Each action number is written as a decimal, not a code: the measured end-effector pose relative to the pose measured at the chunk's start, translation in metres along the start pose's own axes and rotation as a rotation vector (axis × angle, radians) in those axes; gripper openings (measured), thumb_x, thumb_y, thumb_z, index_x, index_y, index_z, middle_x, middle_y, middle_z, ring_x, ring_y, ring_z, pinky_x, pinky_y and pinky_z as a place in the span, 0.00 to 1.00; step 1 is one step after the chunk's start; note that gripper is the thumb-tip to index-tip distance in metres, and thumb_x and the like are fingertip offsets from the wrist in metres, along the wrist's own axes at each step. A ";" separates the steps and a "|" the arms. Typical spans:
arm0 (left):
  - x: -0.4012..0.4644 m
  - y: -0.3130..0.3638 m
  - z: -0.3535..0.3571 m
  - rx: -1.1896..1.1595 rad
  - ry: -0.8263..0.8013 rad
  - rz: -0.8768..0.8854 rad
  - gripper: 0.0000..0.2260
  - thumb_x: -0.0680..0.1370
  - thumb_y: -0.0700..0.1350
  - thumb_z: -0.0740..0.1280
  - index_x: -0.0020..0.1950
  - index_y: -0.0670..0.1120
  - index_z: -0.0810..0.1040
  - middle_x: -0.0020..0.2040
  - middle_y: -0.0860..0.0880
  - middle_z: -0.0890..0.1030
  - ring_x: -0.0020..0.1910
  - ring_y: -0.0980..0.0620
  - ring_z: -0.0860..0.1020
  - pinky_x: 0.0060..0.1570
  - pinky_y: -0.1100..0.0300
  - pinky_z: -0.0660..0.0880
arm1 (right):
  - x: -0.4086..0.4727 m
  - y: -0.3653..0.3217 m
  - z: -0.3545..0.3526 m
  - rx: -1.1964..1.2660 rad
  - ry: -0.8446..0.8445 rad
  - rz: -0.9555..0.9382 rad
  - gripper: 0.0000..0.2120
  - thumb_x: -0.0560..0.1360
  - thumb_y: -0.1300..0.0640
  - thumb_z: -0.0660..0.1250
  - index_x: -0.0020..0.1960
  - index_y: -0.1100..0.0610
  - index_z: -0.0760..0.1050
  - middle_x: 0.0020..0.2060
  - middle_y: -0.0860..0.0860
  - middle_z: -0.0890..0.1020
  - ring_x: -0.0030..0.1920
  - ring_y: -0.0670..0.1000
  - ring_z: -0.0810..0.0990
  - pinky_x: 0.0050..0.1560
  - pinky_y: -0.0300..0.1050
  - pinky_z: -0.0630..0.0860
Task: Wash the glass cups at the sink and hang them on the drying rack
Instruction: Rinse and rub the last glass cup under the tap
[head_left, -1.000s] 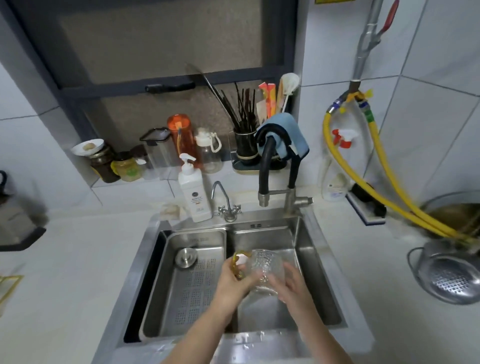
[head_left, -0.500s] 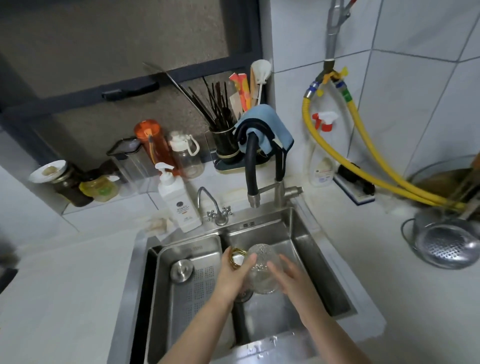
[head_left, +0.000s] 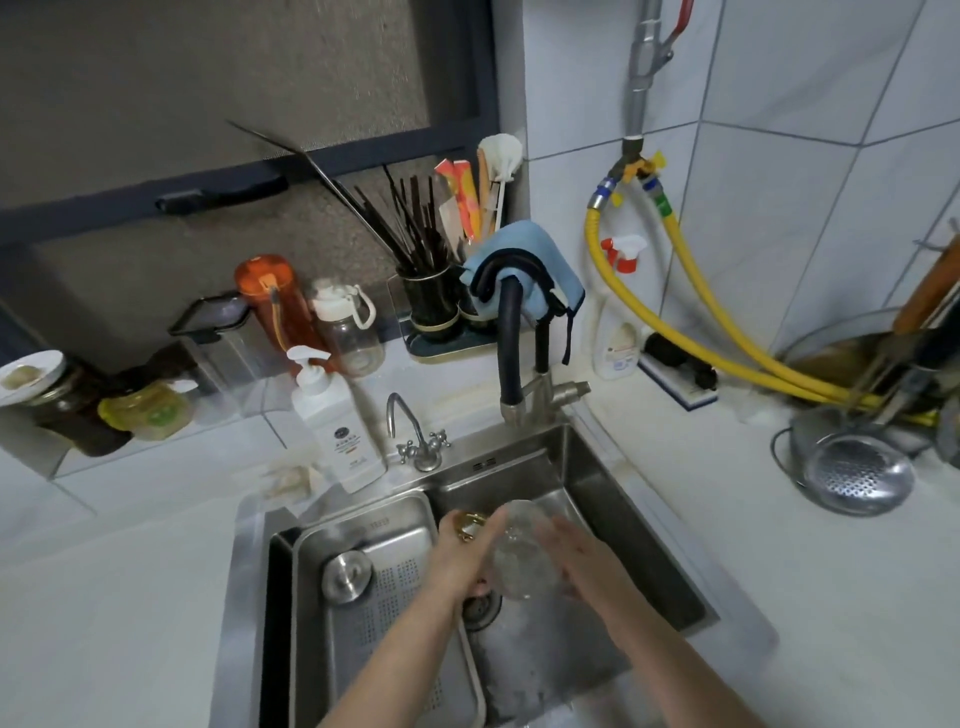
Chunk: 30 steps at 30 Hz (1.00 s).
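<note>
Both hands have stayed around the glass cup (head_left: 522, 558) over the sink (head_left: 597, 467) since the earlier frames, while the camera has swung so that the basin now sits lower and more of the right counter shows.

Head view: the cup is held above the drain (head_left: 480, 607) in the right-hand part of the basin, tilted, its long axis running from up and away down toward the person; which end is the mouth cannot be told through the blur. The left hand (head_left: 460, 558) grips it from the left, fingers curled on its wall beside the gold handle (head_left: 464, 525). The right hand (head_left: 576, 558) presses against its right side with fingers fairly straight, though blurred. A perforated tray (head_left: 384, 623) fills the basin's left part, and the black faucet (head_left: 511, 332) rises behind.
</note>
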<state>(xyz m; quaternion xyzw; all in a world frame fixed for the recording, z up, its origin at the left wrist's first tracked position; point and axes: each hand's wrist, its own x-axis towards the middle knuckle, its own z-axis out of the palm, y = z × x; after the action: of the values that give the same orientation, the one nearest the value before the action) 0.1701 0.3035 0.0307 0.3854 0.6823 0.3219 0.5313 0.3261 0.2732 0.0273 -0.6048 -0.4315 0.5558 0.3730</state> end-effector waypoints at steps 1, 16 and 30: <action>0.002 -0.001 -0.002 0.008 -0.008 0.036 0.33 0.69 0.62 0.73 0.69 0.51 0.66 0.58 0.46 0.78 0.53 0.47 0.80 0.47 0.50 0.82 | 0.000 0.001 0.002 0.050 -0.007 0.004 0.06 0.76 0.43 0.65 0.44 0.43 0.73 0.42 0.47 0.78 0.48 0.50 0.81 0.51 0.48 0.79; 0.009 -0.001 -0.010 -0.069 -0.008 0.182 0.04 0.79 0.46 0.67 0.50 0.46 0.78 0.49 0.43 0.82 0.47 0.49 0.82 0.37 0.58 0.81 | 0.032 -0.009 0.001 -0.045 0.025 -0.183 0.14 0.71 0.55 0.74 0.55 0.52 0.76 0.47 0.48 0.82 0.47 0.47 0.82 0.39 0.30 0.76; 0.033 0.010 0.021 -0.359 0.145 0.096 0.02 0.76 0.39 0.69 0.46 0.40 0.80 0.40 0.45 0.82 0.40 0.52 0.81 0.44 0.60 0.80 | 0.186 -0.023 -0.083 -0.133 0.063 0.011 0.12 0.76 0.50 0.65 0.53 0.58 0.75 0.47 0.55 0.80 0.51 0.57 0.81 0.52 0.43 0.79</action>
<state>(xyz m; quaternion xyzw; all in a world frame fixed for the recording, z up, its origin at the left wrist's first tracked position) 0.1878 0.3380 0.0186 0.2923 0.6311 0.4904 0.5251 0.4081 0.4575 -0.0082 -0.6477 -0.4524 0.5085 0.3424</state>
